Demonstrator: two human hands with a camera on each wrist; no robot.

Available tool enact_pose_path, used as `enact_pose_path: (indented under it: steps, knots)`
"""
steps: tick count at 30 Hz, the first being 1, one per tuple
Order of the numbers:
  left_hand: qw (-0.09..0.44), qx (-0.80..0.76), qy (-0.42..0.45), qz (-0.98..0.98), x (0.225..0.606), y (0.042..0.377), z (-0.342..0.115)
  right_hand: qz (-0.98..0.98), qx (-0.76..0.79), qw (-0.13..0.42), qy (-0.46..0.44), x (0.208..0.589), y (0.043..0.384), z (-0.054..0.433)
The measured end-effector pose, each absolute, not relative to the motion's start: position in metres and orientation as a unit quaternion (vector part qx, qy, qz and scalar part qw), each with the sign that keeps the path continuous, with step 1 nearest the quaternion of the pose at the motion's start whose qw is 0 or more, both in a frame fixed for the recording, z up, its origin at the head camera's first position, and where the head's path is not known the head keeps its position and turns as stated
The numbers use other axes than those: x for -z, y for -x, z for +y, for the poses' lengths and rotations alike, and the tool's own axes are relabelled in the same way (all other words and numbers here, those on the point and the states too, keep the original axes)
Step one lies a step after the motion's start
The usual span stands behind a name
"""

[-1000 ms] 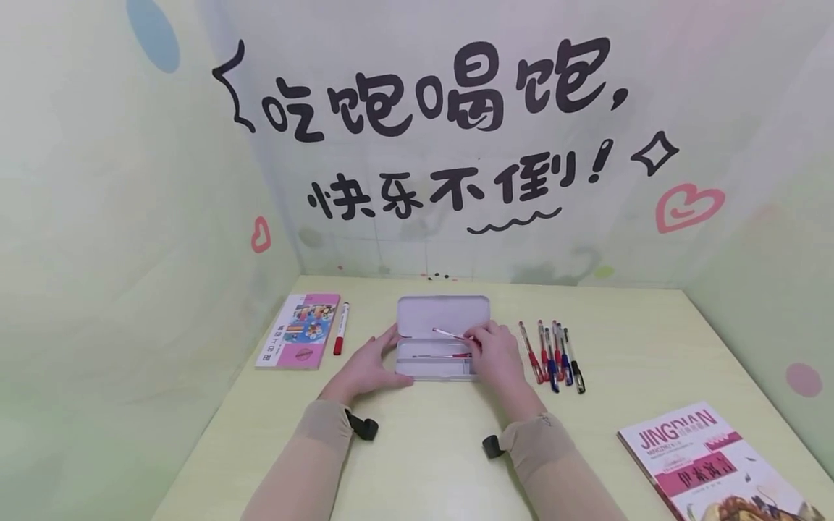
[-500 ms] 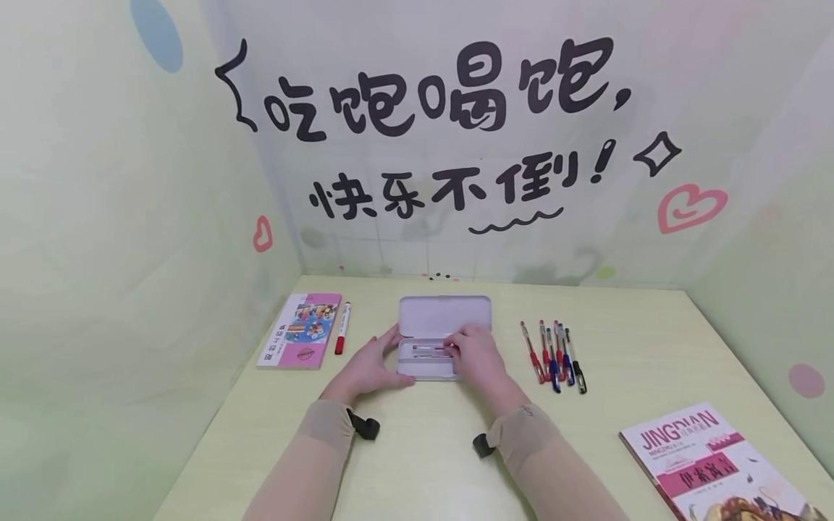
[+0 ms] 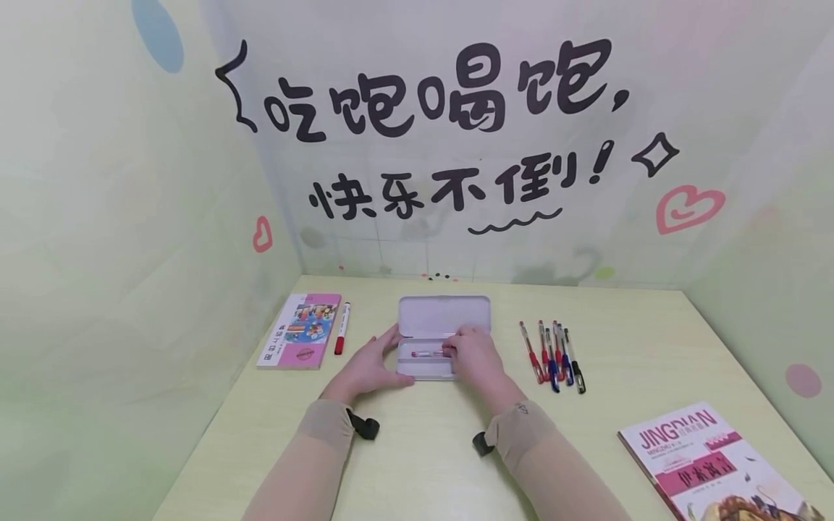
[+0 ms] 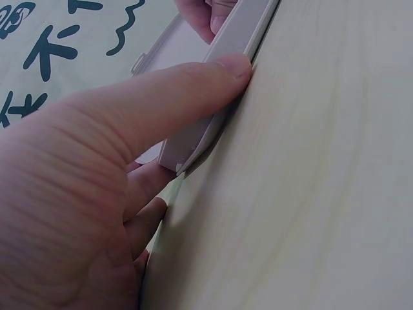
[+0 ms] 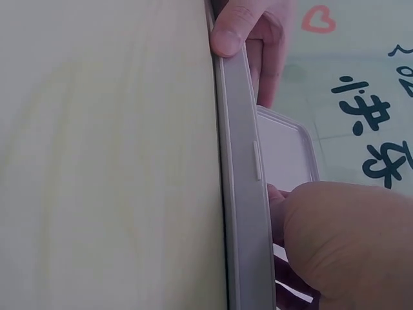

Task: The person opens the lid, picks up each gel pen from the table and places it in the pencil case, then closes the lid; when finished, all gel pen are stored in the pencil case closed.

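Note:
A pale lilac pencil case (image 3: 444, 316) stands with its lid raised on the table. My left hand (image 3: 370, 370) grips its left end; in the left wrist view the thumb (image 4: 213, 74) presses the front wall and the other fingers reach round the end. Inside the bottom tray lies a red gel pen (image 3: 426, 354), parallel to the long side. My right hand (image 3: 481, 365) reaches into the right half of the case and pinches the pen's right end, which the fingers partly cover. From the right wrist view, the case wall (image 5: 244, 194) hides those fingertips.
Several red, blue and black gel pens (image 3: 554, 354) lie right of the case. At left are a pink-and-white book (image 3: 300, 331) and a red-capped marker (image 3: 342, 329). Another book (image 3: 713, 463) lies at the front right, and a printed wall (image 3: 423, 246) stands behind.
My right hand has moved left and down, bringing the raised pen from above the case's back edge into the tray. My left hand keeps its hold on the case.

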State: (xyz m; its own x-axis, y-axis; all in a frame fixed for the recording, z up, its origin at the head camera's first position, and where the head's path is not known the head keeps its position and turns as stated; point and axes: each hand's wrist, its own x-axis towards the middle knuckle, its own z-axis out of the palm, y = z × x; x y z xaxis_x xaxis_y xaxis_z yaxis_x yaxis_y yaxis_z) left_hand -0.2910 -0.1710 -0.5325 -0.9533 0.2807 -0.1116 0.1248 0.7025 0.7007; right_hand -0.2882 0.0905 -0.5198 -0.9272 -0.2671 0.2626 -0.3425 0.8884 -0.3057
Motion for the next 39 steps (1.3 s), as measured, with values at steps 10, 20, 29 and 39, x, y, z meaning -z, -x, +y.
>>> enact_pose_path:
  steps: [10, 20, 29, 39]
  knots:
    - [0.105, -0.377, -0.117, 0.913, 0.536, 0.294, -0.173, -0.950, -0.259, 0.112, -0.132, 0.517, 0.280, 0.100]
    - [0.093, -0.381, -0.138, 0.909, 0.535, 0.293, -0.171, -0.929, -0.343, 0.125, -0.054, 0.520, 0.268, 0.141]
    - [0.096, -0.375, -0.130, 0.913, 0.539, 0.295, -0.172, -0.932, -0.328, 0.151, 0.037, 0.518, 0.258, 0.195]
    - [0.096, -0.377, -0.131, 0.912, 0.535, 0.294, -0.172, -0.941, -0.289, 0.117, 0.131, 0.519, 0.247, 0.251]
